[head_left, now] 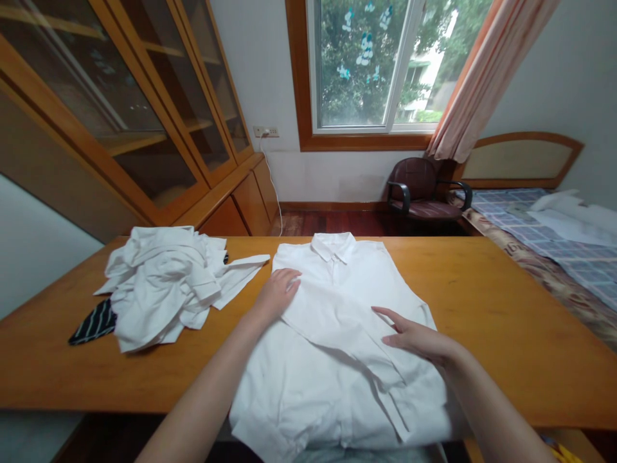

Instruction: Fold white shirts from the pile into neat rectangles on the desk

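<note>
A white collared shirt (318, 379) lies front up on the wooden table, its collar at the far edge and its lower part at the near edge. One sleeve (332, 315) is folded slantwise across the front, with its cuff toward the lower right. My left hand (278, 292) rests on the shirt's left side at the fold below the shoulder, fingers lying flat. Over the right half of the shirt is my right hand (409, 335), its fingers and thumb apart beside the folded sleeve. Whether its underside touches the cloth is hard to tell.
A heap of crumpled white clothes (166, 283) lies on the table (482, 289) to the left, with a black striped cloth (95, 321) under it. Behind stand a glass-door cabinet (144, 96), an armchair (424, 190) and a bed (544, 218) at the right.
</note>
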The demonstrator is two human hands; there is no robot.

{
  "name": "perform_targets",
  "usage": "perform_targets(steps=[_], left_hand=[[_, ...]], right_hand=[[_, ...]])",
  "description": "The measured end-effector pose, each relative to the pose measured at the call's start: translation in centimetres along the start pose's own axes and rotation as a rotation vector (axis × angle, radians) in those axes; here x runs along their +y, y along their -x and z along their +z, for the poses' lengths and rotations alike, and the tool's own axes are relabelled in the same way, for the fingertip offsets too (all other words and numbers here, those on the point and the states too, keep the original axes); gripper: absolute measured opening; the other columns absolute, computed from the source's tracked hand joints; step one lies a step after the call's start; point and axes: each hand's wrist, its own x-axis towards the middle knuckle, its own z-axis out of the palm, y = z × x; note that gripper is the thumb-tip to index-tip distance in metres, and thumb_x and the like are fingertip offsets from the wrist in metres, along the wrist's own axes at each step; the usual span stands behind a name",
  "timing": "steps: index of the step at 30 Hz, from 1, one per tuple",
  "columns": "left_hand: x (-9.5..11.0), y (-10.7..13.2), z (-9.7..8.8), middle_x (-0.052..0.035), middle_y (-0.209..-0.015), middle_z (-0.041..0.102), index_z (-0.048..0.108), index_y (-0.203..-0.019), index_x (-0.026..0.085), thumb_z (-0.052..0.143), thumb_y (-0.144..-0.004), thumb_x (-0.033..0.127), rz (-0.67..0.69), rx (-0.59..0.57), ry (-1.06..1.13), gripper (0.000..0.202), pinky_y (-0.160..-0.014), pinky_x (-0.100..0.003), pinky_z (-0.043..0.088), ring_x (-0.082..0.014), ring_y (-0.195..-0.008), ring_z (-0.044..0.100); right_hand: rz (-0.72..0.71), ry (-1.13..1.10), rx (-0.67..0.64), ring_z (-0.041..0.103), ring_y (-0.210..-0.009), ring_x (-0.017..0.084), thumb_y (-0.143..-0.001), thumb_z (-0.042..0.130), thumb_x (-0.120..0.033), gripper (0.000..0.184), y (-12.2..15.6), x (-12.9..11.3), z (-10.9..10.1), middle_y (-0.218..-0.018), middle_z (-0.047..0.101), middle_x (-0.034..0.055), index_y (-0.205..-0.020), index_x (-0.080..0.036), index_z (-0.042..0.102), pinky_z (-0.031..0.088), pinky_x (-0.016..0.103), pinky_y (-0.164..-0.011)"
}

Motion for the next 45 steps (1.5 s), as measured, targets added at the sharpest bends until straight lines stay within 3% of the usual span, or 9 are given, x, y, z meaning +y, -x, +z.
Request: perform_targets(steps=[6, 9, 12, 14, 22, 28, 33, 39, 45], left_hand=[[-0.1, 0.2, 1.3, -0.0102, -0.138, 0.061, 0.060, -0.133, 0.019, 0.047, -0.100, 0.038, -0.033, -0.157, -0.157, 0.041, -0.113, -0.042, 0.040, -0.0258, -0.130, 0.053], [-0.6, -0.5, 1.6, -0.0111, -0.143, 0.059, 0.059, -0.136, 0.019, 0.048, -0.099, 0.039, -0.074, -0.216, -0.222, 0.043, -0.115, -0.043, 0.038, -0.0265, -0.134, 0.051], [-0.9, -0.8, 2.0, -0.0126, -0.150, 0.052, 0.056, -0.139, 0.018, 0.048, -0.099, 0.040, -0.109, -0.245, -0.279, 0.046, -0.118, -0.044, 0.034, -0.0279, -0.140, 0.045], [-1.1, -0.9, 2.3, -0.0129, -0.154, 0.047, 0.055, -0.141, 0.018, 0.046, -0.100, 0.041, -0.127, -0.254, -0.301, 0.048, -0.119, -0.044, 0.032, -0.0282, -0.144, 0.041], [-2.7, -0.7, 3.5, -0.0096, -0.161, 0.035, 0.047, -0.147, 0.021, 0.041, -0.101, 0.045, -0.117, -0.234, -0.346, 0.053, -0.123, -0.047, 0.024, -0.0279, -0.151, 0.028], [-4.0, -1.8, 4.4, -0.0115, -0.159, 0.040, 0.050, -0.145, 0.019, 0.041, -0.101, 0.042, -0.093, -0.139, -0.352, 0.050, -0.122, -0.049, 0.027, -0.0296, -0.149, 0.032], [-3.9, -2.4, 3.9, -0.0119, -0.141, 0.059, 0.062, -0.127, 0.016, 0.038, -0.097, 0.020, -0.058, 0.066, -0.204, 0.039, -0.117, -0.041, 0.038, -0.0246, -0.134, 0.051], [-3.1, 1.3, 1.1, -0.0099, -0.115, 0.065, 0.064, -0.113, 0.020, 0.044, -0.078, 0.005, -0.096, 0.321, -0.177, 0.042, -0.105, -0.044, 0.045, -0.0276, -0.113, 0.057], [-4.3, 5.6, -0.6, -0.0097, -0.107, 0.063, 0.055, -0.125, 0.018, 0.054, -0.078, 0.020, -0.219, 0.174, -0.228, 0.047, -0.101, -0.046, 0.044, -0.0290, -0.105, 0.058]], right_hand=[[0.084, 0.023, -0.189, 0.057, -0.126, 0.031, -0.070, 0.081, -0.048, 0.113, 0.5, 0.9, 0.4, -0.149, 0.051, 0.0114, -0.161, -0.028, 0.017, 0.043, 0.044, -0.107], [0.054, 0.262, -0.074, 0.054, -0.129, 0.029, -0.071, 0.080, -0.043, 0.104, 0.7, 1.0, 0.3, -0.151, 0.049, 0.0090, -0.159, -0.029, 0.027, 0.040, 0.039, -0.109], [0.021, 0.541, 0.099, 0.066, -0.101, 0.026, -0.083, 0.068, -0.043, 0.080, 0.2, 0.7, 0.1, -0.116, 0.070, 0.0068, -0.155, -0.028, 0.037, 0.048, 0.038, -0.095], [-0.061, 0.687, 0.259, 0.065, -0.084, 0.023, -0.089, 0.058, -0.043, 0.066, -0.6, 0.7, -0.1, -0.098, 0.071, 0.0057, -0.151, -0.025, 0.043, 0.051, 0.038, -0.085], [-0.444, 1.138, 0.593, 0.051, -0.122, 0.032, -0.094, 0.053, -0.039, 0.040, -4.3, 3.7, -2.0, -0.144, 0.049, 0.0111, -0.131, -0.029, 0.065, 0.040, 0.049, -0.107], [-0.501, 1.173, 0.642, 0.054, -0.120, 0.031, -0.095, 0.051, -0.038, 0.039, -7.2, 2.9, -4.2, -0.141, 0.053, 0.0110, -0.130, -0.027, 0.065, 0.041, 0.049, -0.106], [-0.542, 1.094, 0.602, 0.055, -0.120, 0.031, -0.091, 0.058, -0.038, 0.036, -9.4, 1.0, -6.5, -0.139, 0.056, 0.0105, -0.124, -0.026, 0.069, 0.041, 0.049, -0.108], [-0.502, 0.785, 0.572, 0.062, -0.110, 0.026, -0.088, 0.059, -0.043, 0.032, -9.1, 0.2, -7.3, -0.125, 0.064, 0.0113, -0.107, -0.022, 0.075, 0.049, 0.042, -0.099], [-0.283, 0.720, 0.463, 0.066, -0.083, 0.022, -0.084, 0.064, -0.052, 0.040, -5.2, 0.1, -5.1, -0.096, 0.073, 0.0066, -0.110, -0.022, 0.073, 0.052, 0.033, -0.079]])
